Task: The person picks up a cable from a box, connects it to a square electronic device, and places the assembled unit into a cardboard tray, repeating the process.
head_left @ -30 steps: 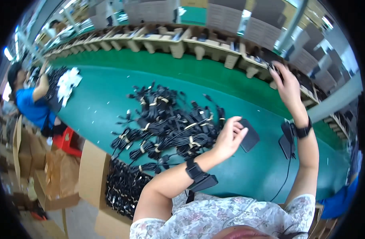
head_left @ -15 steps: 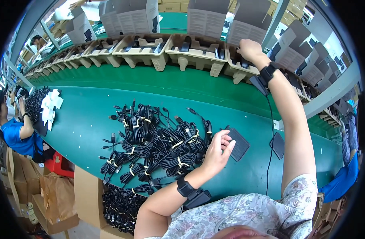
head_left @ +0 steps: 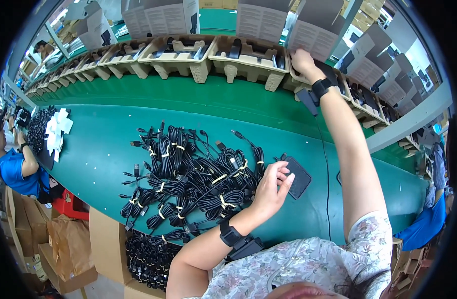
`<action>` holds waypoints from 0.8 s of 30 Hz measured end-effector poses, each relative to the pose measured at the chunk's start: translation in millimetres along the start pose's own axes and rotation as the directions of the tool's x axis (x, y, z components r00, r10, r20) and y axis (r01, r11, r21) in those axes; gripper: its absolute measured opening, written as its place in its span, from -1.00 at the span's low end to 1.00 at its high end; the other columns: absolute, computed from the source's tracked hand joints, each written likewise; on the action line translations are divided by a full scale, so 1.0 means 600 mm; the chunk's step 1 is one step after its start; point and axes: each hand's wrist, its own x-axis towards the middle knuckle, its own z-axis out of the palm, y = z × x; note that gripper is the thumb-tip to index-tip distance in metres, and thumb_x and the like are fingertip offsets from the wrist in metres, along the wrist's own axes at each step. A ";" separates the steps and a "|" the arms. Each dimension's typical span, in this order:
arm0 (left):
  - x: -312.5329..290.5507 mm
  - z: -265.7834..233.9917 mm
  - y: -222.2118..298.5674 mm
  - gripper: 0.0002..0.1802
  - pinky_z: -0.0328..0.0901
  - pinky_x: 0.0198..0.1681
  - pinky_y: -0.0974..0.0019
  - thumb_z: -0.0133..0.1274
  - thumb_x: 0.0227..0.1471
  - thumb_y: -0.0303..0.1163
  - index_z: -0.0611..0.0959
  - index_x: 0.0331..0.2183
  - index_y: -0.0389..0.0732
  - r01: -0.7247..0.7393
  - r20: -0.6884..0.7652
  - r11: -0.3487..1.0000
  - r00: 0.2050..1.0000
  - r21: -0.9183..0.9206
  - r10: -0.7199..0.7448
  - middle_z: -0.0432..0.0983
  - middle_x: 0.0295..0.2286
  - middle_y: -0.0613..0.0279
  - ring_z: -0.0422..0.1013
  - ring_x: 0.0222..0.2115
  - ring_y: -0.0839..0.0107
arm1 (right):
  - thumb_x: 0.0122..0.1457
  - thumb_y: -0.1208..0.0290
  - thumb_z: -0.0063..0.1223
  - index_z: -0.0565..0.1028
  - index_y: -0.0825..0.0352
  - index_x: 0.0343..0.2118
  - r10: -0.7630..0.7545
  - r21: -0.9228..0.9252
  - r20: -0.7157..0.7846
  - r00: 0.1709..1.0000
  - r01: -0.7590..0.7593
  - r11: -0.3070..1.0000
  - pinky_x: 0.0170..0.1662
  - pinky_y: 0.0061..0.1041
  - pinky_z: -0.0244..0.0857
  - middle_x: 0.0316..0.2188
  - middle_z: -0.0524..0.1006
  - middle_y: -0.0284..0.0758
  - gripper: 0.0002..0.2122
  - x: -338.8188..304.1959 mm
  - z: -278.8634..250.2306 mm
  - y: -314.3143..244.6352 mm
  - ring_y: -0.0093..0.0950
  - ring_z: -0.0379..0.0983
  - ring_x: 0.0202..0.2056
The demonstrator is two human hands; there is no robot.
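Note:
My right hand reaches across to a tan molded pulp tray below a grey printed box. Its fingertips are hidden at the tray and box edge, so what they hold, if anything, does not show. My left hand hovers over the green bench with fingers loosely curled, thumb apart, and nothing visible in it. Beside it lies a black pad with rounded corners. To its left spreads a heap of black USB cables, coiled and tied with pale ties. A second dark pad is almost wholly covered by my right arm.
Pulp trays holding black parts line a green conveyor, with open grey boxes behind. A metal post stands right. Below the bench, a carton holds more cables. People in blue work at left and right.
My right hand has moved slightly left and deeper toward the grey box. Its forearm now covers most of the second pad. The left hand has stayed nearly in place.

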 end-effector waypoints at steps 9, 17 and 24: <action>0.003 -0.001 0.000 -0.59 0.29 -0.19 0.37 -0.03 0.08 -0.33 0.32 -0.07 -0.31 -0.020 0.000 0.999 1.000 0.050 0.020 0.36 -0.26 0.14 0.33 -0.27 0.44 | 0.07 0.26 -0.02 0.50 0.32 -0.24 -0.098 0.190 0.108 0.989 0.076 0.979 -0.12 -0.30 0.28 -0.26 0.50 -0.07 -0.73 -0.014 -0.028 0.035 -0.16 0.41 -0.18; 0.001 -0.001 -0.007 -0.60 0.30 -0.25 0.38 -0.02 0.07 -0.35 0.33 -0.09 -0.32 -0.054 -0.013 0.997 0.998 0.060 0.055 0.35 -0.28 0.11 0.34 -0.32 0.43 | 0.06 0.30 -0.03 0.51 0.21 -0.23 -0.119 0.043 -0.028 0.993 0.120 0.992 -0.15 -0.32 0.28 -0.29 0.51 -0.16 -0.77 -0.043 -0.002 0.047 -0.20 0.41 -0.20; 0.012 0.000 -0.025 -0.66 0.33 -0.19 0.39 -0.09 0.09 -0.48 0.30 -0.08 -0.32 0.004 -0.024 0.997 1.000 -0.083 -0.006 0.34 -0.24 0.13 0.36 -0.28 0.44 | 0.07 0.26 -0.01 0.49 0.20 -0.26 -0.372 -0.147 -0.337 0.865 0.342 0.928 -0.17 -0.33 0.27 -0.32 0.47 -0.25 -0.78 -0.164 -0.045 0.031 -0.24 0.39 -0.23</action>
